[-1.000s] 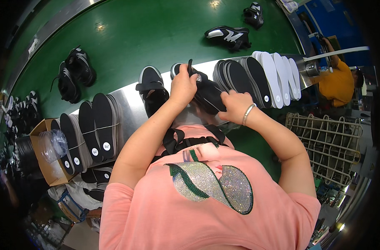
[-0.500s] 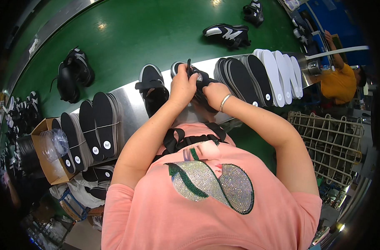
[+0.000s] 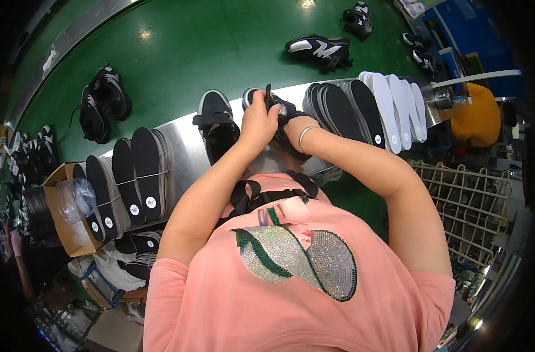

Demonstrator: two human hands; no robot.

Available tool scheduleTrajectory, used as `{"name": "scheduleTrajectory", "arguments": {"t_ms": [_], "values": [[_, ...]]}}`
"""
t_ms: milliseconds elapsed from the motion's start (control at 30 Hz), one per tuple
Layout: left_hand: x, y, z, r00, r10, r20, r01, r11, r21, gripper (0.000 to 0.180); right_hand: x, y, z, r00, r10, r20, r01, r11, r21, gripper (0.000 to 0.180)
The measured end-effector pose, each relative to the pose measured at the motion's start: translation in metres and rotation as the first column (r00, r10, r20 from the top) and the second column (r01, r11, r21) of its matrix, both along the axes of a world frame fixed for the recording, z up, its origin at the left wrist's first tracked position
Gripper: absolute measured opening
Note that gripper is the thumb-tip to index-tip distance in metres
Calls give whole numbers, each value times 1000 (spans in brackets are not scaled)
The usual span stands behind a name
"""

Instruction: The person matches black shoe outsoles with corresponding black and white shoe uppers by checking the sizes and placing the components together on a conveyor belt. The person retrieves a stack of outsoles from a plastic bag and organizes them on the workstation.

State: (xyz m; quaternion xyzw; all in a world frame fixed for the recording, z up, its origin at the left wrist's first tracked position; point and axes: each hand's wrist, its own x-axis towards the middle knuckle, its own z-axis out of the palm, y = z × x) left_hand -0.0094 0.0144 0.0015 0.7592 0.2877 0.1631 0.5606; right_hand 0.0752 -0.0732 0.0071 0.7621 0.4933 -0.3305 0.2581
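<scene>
We find one shoe [image 3: 284,141], seemingly unfinished, at the near edge of the table [image 3: 183,141], left hand [image 3: 259,121] clamped on it, right hand [image 3: 301,130] at its top, grip hidden so we cannot tell, a second shoe [image 3: 219,129] untouched beside it.

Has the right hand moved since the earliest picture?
Yes: judged against the white insoles, the right hand has moved left, away from them, nearer the left hand.

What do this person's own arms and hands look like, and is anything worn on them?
Short pink sleeves cover the tops of the arms, leaving the forearms bare. Neither the left hand nor the right hand wears a glove. A slim, silvery bangle circles the right wrist; none shows on the left.
</scene>
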Motion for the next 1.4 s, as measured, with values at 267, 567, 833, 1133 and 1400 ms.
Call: {"name": "scheduleTrajectory", "arguments": {"t_ms": [267, 567, 833, 1133, 1400], "values": [[1, 0, 3, 1000, -20, 15, 19, 999, 47, 30, 5, 4, 29, 940, 337, -51, -341, 924, -173, 20], [1, -2, 6, 999, -19, -45, 24, 994, 106, 31, 5, -28, 37, 976, 95, -198, -115, 989, -92, 27], [-29, -13, 3, 1000, 19, 7, -19, 991, 133, 33, 20, -40, 74, 920, -37, -391, 297, 718, 629, 26], [-20, -11, 9, 1000, -10, -9, 12, 986, 167, 32, -16, -48, 39, 977, 206, -49, -189, 953, 238, 20], [-12, -10, 2, 1000, -15, -10, 17, 982, 190, 31, -1, -46, 27, 968, 219, -125, -192, 962, 193, 19]]}}
